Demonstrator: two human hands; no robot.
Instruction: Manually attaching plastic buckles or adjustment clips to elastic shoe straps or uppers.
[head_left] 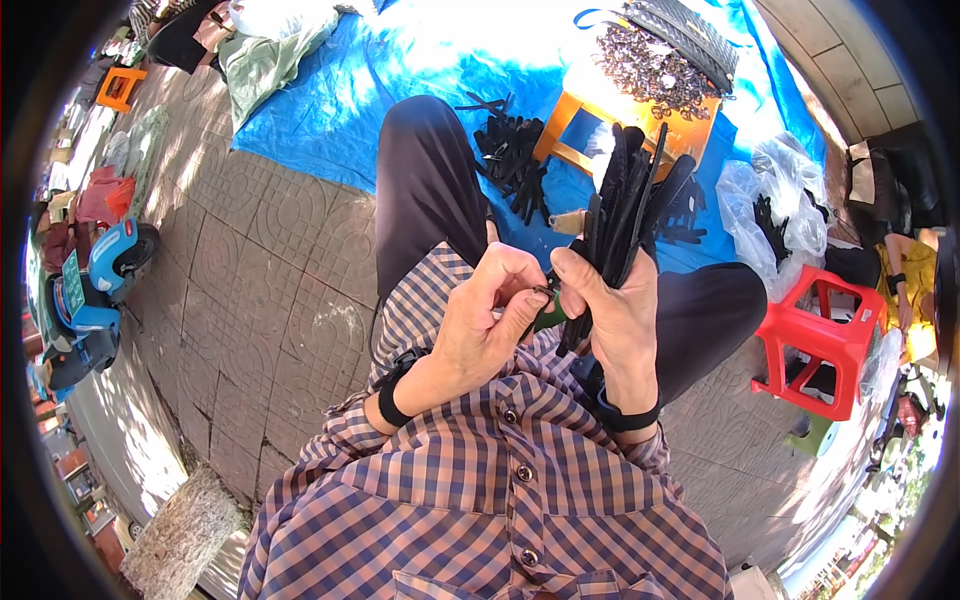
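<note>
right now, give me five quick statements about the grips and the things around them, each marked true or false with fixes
1. The right grip holds a bundle of long black strips. True.
2. The left grip is spread wide open. False: its thumb and finger are pinched together, seemingly on a small dark piece.
3. A red stool stands to the person's left. False: it stands to the right.
4. A heap of small shiny pieces lies on the orange stool ahead. True.
5. The sheet on the ground ahead is yellow. False: it is blue.
</note>
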